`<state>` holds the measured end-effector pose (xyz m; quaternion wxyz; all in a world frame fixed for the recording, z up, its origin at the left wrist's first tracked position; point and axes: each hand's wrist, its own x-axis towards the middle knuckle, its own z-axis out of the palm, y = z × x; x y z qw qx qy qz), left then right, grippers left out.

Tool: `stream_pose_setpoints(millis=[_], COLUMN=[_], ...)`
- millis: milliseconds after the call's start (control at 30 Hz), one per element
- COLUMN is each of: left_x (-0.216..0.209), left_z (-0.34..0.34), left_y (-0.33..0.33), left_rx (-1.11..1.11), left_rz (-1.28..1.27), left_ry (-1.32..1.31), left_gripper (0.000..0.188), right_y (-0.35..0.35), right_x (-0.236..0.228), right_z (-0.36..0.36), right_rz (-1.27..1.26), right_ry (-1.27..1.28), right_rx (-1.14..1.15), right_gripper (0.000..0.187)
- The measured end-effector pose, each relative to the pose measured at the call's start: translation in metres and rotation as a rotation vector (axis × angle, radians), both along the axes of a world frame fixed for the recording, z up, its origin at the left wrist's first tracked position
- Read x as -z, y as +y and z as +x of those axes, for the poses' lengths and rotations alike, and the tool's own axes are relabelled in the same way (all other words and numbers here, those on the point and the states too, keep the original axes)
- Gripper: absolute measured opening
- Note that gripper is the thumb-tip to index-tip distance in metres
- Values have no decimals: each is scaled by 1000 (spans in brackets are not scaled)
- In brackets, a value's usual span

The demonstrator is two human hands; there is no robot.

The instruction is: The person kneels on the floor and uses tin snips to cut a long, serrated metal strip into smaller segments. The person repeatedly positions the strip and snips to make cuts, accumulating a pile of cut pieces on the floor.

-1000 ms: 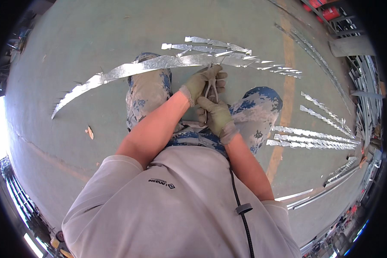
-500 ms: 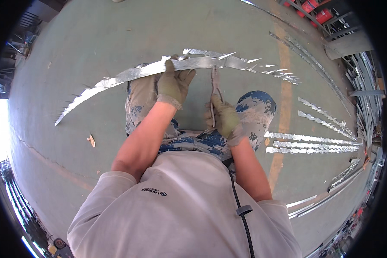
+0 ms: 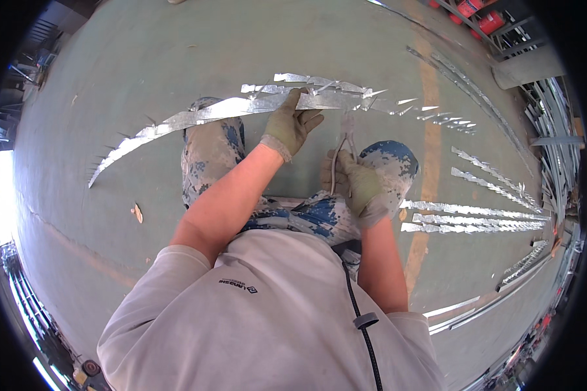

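Note:
A long, shiny sheet-metal strip point(image 3: 202, 116) with bent-up pointed tabs arches across in front of my knees. My gloved left hand point(image 3: 287, 130) is closed on it near its middle, thumb on top. Low between my knees, my gloved right hand point(image 3: 361, 182) is wrapped round the handles of a pair of pliers point(image 3: 347, 127). The handles are spread and the blurred jaws point away from me, just below the strip's right half. Another shiny strip point(image 3: 300, 79) lies just beyond the first, partly overlapped by it.
Several notched metal strips point(image 3: 476, 208) lie on the green floor at my right, past a yellow line point(image 3: 430, 143). Longer strips point(image 3: 479, 94) lie at the far right. Racks of metal stock point(image 3: 554, 137) and red fire extinguishers point(image 3: 488, 24) stand along the right edge.
My left hand has shifted right along the strip. The pliers have moved right and slightly nearer to me, away from the strip's edge, and my right hand's fingers have loosened somewhat.

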<state>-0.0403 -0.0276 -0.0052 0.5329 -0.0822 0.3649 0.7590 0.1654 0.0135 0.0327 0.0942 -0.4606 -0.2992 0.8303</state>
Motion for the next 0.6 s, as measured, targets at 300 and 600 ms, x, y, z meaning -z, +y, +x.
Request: stream_pose_setpoints(millis=[300, 600], left_x=[9, 27], left_z=[-6, -10], left_y=[-8, -7], left_rx=[46, 80], left_rz=[2, 55], left_ry=[63, 87], left_gripper=[35, 35], right_y=[-22, -28], right_x=[17, 18], right_z=[-20, -25], right_rz=[268, 357], right_ry=[-270, -310], right_rx=[-169, -172], right_gripper=[38, 37])
